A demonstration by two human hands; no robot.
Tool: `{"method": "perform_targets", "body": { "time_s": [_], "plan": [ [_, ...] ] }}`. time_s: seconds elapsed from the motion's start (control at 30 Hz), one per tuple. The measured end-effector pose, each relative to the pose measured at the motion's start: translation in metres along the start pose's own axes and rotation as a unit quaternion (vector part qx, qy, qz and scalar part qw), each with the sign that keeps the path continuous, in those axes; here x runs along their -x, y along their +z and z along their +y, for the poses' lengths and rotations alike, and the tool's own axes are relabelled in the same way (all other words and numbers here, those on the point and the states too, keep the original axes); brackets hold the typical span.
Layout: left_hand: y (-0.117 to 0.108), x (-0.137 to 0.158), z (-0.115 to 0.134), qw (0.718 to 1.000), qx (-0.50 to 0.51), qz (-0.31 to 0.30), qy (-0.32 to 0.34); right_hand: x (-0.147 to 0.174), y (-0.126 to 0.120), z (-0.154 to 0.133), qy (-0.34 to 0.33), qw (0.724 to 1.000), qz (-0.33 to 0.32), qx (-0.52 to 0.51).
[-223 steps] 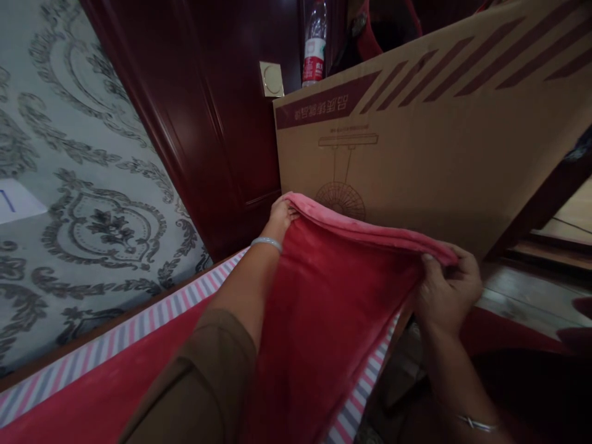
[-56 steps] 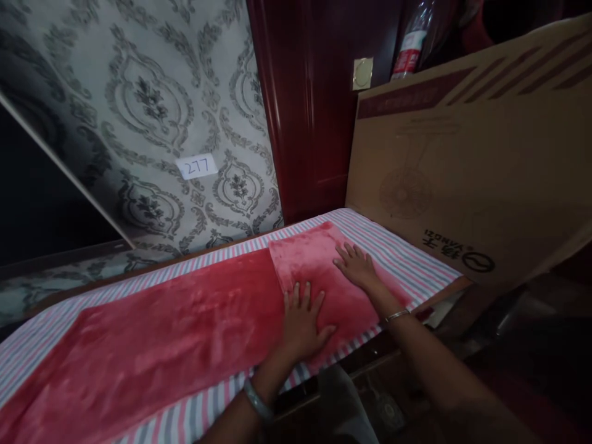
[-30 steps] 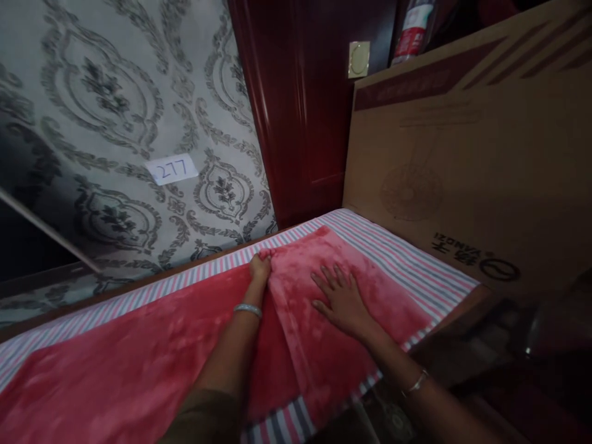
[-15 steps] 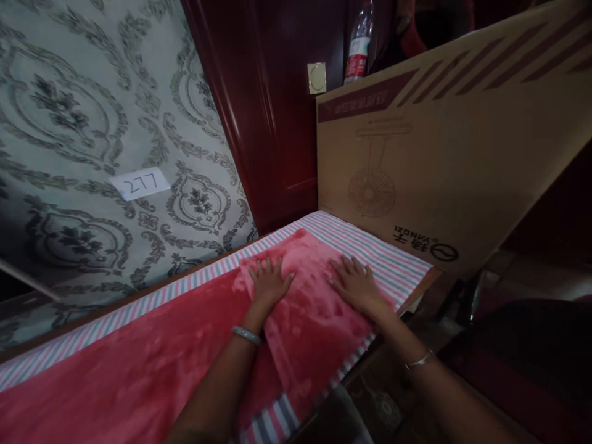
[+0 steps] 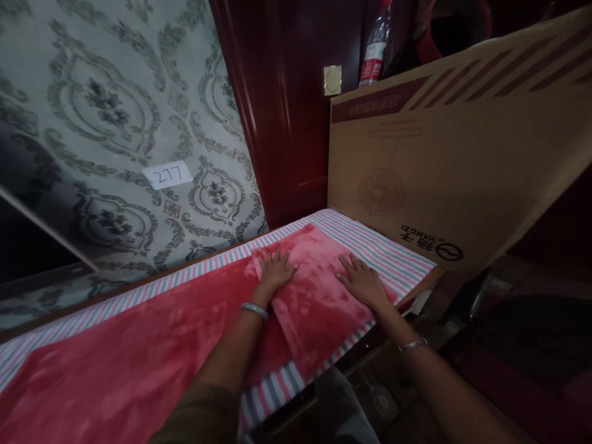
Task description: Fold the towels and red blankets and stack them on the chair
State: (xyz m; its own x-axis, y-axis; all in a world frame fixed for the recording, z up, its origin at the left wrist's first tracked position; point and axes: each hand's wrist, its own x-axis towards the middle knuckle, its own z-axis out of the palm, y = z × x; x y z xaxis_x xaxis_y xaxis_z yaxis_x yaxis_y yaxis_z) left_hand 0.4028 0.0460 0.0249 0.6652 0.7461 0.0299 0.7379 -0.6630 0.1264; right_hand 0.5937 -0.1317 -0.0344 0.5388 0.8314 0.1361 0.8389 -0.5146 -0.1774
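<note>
A red plush blanket (image 5: 139, 333) lies along a table, with its far right end folded back over itself in a flat layer. My left hand (image 5: 276, 271) rests spread on that layer near its left edge. Flat on the right part of the same fold is my right hand (image 5: 363, 280), fingers apart. Both palms touch the plush, and neither hand grips anything. Beneath the blanket a striped cloth (image 5: 383, 243) in pink, white and grey covers the tabletop and shows along its edges.
A large cardboard box (image 5: 462, 154) stands at the table's far right end. Behind it is a plastic bottle (image 5: 374, 58) with a red label. A patterned wall with a paper marked 277 (image 5: 169, 175) borders the left side, beside a dark red wooden panel (image 5: 287, 123).
The view has shifted, so the scene sits slightly farther right. Both hands stay spread on the folded blanket, with little visible movement across it.
</note>
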Motion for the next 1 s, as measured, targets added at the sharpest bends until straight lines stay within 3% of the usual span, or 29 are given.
{"method": "perform_targets", "body": {
  "time_s": [0.17,0.33,0.53,0.63,0.77,0.9,1.0],
  "plan": [
    [0.0,0.039,-0.033,1.0,0.005,0.03,0.003,-0.001,0.008,0.008,-0.019,1.0,0.001,-0.001],
    [0.011,0.081,-0.075,0.995,0.059,0.049,-0.066,-0.003,0.021,0.015,-0.024,1.0,0.005,-0.007],
    [0.006,0.103,-0.1,0.997,0.047,0.015,-0.053,-0.018,0.012,0.005,0.004,0.999,0.035,-0.018],
    [0.007,0.108,-0.101,0.996,0.039,0.036,-0.066,-0.036,-0.002,-0.033,-0.086,0.994,0.053,-0.05],
    [0.013,0.11,-0.103,0.996,0.036,0.058,-0.059,-0.062,-0.014,-0.119,-0.24,0.969,-0.005,-0.053],
    [0.02,0.11,-0.107,0.995,0.037,0.075,-0.056,-0.084,-0.008,-0.192,-0.251,0.966,-0.056,-0.015],
    [0.028,0.112,-0.11,0.994,0.038,0.085,-0.057,-0.096,0.009,-0.217,-0.256,0.964,-0.074,-0.01]
  ]
}}
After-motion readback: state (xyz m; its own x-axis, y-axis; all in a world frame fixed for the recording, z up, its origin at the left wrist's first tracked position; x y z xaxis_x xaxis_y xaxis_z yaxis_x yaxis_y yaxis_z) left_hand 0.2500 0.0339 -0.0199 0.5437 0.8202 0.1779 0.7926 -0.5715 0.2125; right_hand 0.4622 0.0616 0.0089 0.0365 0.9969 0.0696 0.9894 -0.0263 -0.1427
